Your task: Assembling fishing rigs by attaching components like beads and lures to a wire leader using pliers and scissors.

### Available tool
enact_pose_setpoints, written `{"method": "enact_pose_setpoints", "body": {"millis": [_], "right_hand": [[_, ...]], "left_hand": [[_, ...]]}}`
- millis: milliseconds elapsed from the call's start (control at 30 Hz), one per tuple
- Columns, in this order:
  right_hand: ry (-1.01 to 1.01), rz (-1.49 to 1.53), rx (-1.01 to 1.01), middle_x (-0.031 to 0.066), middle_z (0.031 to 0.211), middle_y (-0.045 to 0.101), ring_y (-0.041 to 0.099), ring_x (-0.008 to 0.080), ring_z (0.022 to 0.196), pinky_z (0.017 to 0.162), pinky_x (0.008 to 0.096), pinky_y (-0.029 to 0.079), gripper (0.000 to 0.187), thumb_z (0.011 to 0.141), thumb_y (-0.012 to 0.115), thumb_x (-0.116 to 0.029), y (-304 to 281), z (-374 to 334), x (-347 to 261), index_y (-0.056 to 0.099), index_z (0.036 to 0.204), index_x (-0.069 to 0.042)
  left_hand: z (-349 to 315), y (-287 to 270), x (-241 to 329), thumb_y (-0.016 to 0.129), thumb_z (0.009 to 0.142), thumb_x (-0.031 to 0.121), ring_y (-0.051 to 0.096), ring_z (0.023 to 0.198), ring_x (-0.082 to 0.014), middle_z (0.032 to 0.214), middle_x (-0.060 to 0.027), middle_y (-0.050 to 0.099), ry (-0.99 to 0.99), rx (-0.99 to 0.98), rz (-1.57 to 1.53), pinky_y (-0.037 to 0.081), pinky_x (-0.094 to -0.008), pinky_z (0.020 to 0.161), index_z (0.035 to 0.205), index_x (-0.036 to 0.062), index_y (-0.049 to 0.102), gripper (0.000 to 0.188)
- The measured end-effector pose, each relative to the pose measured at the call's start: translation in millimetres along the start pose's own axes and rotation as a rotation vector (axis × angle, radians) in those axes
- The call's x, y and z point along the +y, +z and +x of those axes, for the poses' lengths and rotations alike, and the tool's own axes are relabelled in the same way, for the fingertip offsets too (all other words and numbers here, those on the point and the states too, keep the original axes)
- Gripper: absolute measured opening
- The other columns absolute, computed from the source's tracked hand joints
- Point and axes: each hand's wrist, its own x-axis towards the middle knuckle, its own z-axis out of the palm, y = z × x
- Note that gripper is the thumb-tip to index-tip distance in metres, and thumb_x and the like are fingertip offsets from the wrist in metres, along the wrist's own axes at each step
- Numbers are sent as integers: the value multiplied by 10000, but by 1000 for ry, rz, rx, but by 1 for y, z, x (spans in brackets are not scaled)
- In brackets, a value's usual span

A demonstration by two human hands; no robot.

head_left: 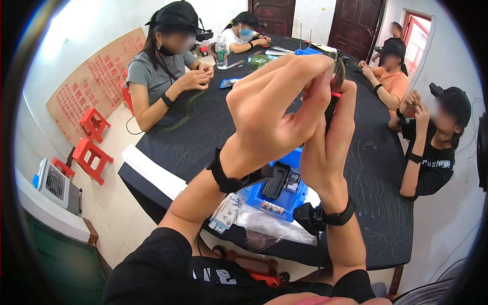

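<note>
Both of my hands are raised together above the black-covered table. My right hand [330,137] is closed around a small pair of pliers [338,79], with dark metal jaws pointing up and red-and-black handles. Right beside it, my left hand [277,109] is bent over at the wrist with its fingers pinched together near the jaws. Whatever those fingers hold is hidden or too thin to make out. Under my wrists stands a blue tray [300,206], with a black oblong case [275,180] and small packets in it.
Clear plastic bags [269,226] and a white printed packet [226,212] lie at the near edge. White paper [152,170] is at the left. Thin line strands [378,195] spread over the cloth [376,137]. Several people sit around the table. A bottle [221,53] stands far left.
</note>
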Motion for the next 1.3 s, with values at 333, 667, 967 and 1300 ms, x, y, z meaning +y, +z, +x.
{"method": "enact_pose_setpoints", "body": {"millis": [333,667,967,1300], "right_hand": [[-31,-56,8,192,950,638,660,323,823,734,417,500,201,1040,545,-49,-1,-1,1,514,1224,26],[-101,-171,130,12,770,606,534,45,711,623,233,432,88,1069,546,-97,-1,-3,4,547,1100,-15],[-31,-187,145,151,768,647,694,319,642,590,374,505,86,1020,611,-42,-1,-4,2,589,1098,-12],[11,-130,145,91,725,569,579,197,620,570,315,439,61,1057,581,-58,2,-3,-2,553,1018,-21]], "left_hand": [[2,-4,-1,782,818,-75,656,646,-65,785,-55,748,50,-48,55,514,-196,628,948,-25,790,140],[-1,-1,4,766,827,-81,677,643,-96,784,-80,746,42,-68,55,526,-208,627,976,-35,779,156],[-8,6,2,717,819,-103,697,625,-219,764,-124,715,74,-19,50,548,-293,583,994,-56,729,181],[-8,1,1,737,862,-110,720,656,-98,788,-94,773,41,-65,69,544,-209,619,995,-66,761,142]]}}
